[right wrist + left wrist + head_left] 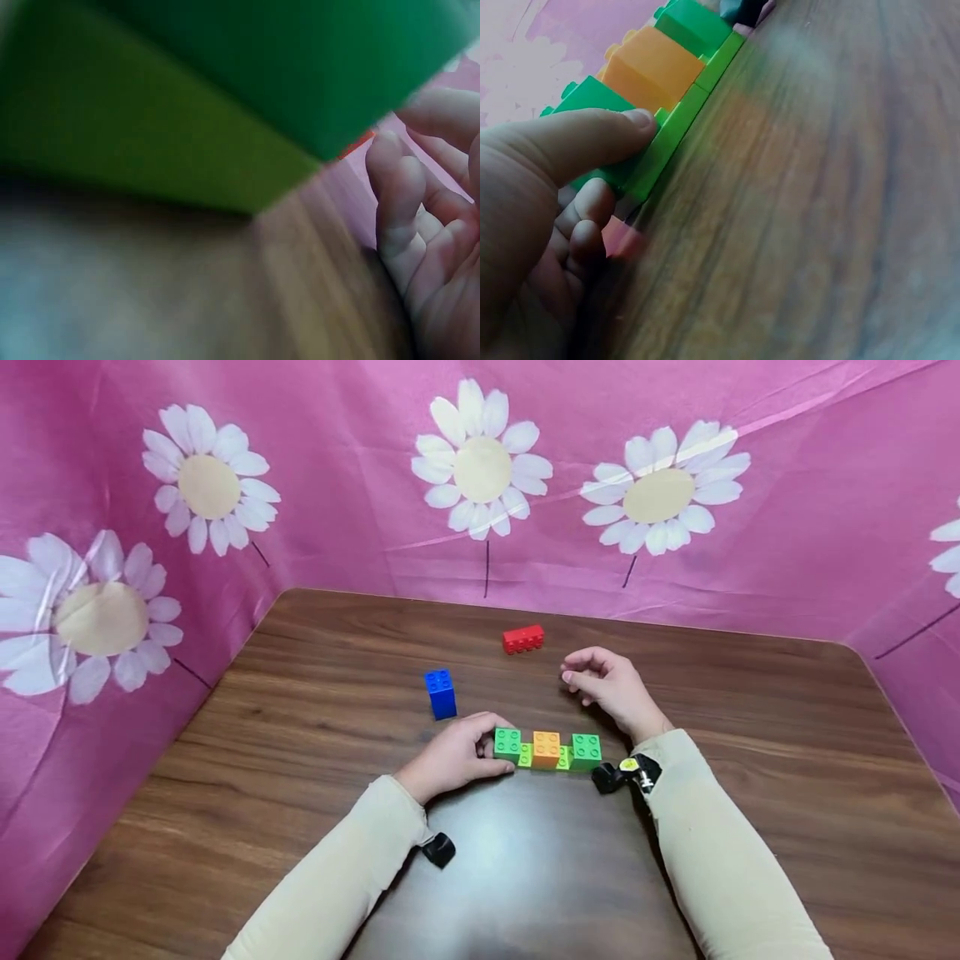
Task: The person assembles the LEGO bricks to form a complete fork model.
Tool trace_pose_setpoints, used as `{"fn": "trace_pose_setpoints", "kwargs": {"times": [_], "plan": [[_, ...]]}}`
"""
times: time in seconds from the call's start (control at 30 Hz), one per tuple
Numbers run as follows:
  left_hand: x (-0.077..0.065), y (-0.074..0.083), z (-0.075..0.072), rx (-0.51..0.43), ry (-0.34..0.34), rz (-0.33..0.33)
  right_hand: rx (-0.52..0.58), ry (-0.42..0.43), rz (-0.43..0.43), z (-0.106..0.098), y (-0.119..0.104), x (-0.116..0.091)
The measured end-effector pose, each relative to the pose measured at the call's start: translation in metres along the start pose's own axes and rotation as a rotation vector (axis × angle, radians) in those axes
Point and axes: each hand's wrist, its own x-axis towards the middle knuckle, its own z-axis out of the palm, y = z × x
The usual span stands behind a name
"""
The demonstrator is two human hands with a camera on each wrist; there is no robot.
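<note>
My left hand (467, 750) grips the left end of a row of toy building bricks, thumb on the near side of a green brick (507, 745). An orange brick (547, 749) sits mid-row and a second green brick (586, 752) at the right end, all on a lime-green base (676, 127) low over the wood. In the left wrist view a seam crosses that base. Beyond the row's right end, my right hand (611, 687) hovers with loosely bent fingers and holds nothing. The right wrist view shows the right end of the row (150, 127) close up.
A red brick (523, 640) lies on its side toward the back, studs facing me. Left of it stands a tall blue brick (442, 695), studs up. A pink curtain with daisies (337, 485) hangs behind the brown wooden table (360, 652).
</note>
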Motion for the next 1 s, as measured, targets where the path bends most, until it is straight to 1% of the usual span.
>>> {"fn": "trace_pose_setpoints", "kwargs": {"times": [0.17,0.4,0.5,0.6,0.7,0.87,1.0], "plan": [[0.001,-0.003,0.001,0.025,0.033,-0.007,-0.042,-0.014,-0.026,0.002,0.002,0.016],[0.003,-0.004,-0.001,0.025,0.065,-0.057,-0.102,-0.04,-0.041,0.004,0.003,0.035],[0.003,-0.005,-0.001,0.02,0.097,-0.075,-0.094,-0.034,-0.035,0.007,0.003,0.045],[0.004,-0.003,0.001,0.016,0.134,-0.081,-0.077,-0.028,-0.028,0.006,0.001,0.051],[0.006,0.0,0.003,0.012,0.154,-0.086,-0.078,-0.039,-0.031,0.003,0.0,0.056],[0.012,-0.001,0.009,0.025,0.151,-0.083,-0.136,-0.047,-0.042,0.001,0.002,0.063],[0.009,-0.004,0.007,0.041,0.18,-0.094,-0.2,-0.063,-0.036,0.011,0.001,0.075]]}}
